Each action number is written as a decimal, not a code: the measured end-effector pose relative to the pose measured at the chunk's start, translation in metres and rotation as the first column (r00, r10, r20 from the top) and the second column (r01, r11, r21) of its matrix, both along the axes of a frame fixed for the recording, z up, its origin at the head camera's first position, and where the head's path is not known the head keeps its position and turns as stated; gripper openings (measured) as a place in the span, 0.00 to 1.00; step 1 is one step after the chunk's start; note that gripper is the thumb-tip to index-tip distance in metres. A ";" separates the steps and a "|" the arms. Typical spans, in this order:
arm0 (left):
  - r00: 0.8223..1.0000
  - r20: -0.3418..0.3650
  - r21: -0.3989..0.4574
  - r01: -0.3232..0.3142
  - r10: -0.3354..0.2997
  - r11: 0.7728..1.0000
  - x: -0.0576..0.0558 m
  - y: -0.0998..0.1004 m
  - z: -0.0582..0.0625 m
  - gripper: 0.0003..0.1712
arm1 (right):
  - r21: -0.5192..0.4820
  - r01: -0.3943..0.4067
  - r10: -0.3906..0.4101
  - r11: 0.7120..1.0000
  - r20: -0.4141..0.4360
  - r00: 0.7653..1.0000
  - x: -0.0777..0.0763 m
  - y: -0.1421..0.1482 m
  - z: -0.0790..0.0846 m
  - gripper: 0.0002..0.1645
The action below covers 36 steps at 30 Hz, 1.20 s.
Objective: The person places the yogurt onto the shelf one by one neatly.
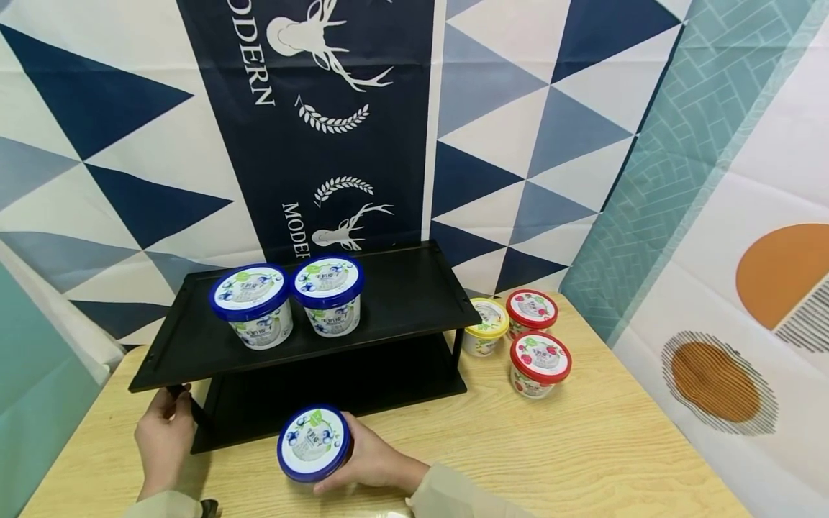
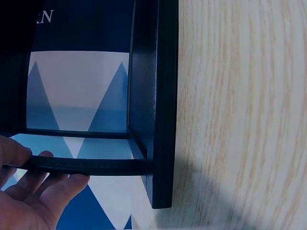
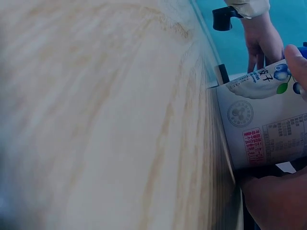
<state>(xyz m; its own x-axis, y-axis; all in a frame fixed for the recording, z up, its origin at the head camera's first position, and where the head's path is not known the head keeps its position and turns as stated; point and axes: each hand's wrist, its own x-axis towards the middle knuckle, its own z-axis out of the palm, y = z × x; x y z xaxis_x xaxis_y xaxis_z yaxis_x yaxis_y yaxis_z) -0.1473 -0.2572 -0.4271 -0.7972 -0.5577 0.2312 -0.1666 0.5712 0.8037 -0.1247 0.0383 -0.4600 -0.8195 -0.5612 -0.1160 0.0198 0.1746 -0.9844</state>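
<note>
A black two-tier rack stands on the wooden table. My left hand grips its front left post, thumb and fingers round it, close under the upper shelf. In front of the lower shelf, my right hand holds a tub with a blue lid from its right side. Blueberries and printed text show on the tub's white wall in the right wrist view. Two matching blue-lidded tubs, one on the left and one beside it, stand upright on the upper shelf.
Right of the rack stand a yellow-lidded tub and two red-lidded tubs, the rear one partly hidden by the front one. Patterned cloth hangs behind the table and on both sides.
</note>
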 end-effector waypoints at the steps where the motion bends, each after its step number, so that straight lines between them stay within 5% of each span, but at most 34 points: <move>1: 1.000 -0.002 -0.003 -0.003 0.003 1.000 0.000 0.000 0.000 0.14 | 0.003 0.002 -0.002 1.000 0.000 1.000 0.000 0.000 0.000 0.55; 13: 1.000 0.010 -0.009 -0.001 0.001 1.000 0.004 0.000 -0.003 0.14 | 0.028 0.008 -0.008 1.000 -0.008 1.000 0.002 0.000 -0.002 0.53; 36: 0.997 -0.081 0.020 0.017 -0.016 1.000 0.002 0.001 0.002 0.14 | -0.046 0.026 -0.026 0.999 -0.010 1.000 -0.009 0.014 0.011 0.53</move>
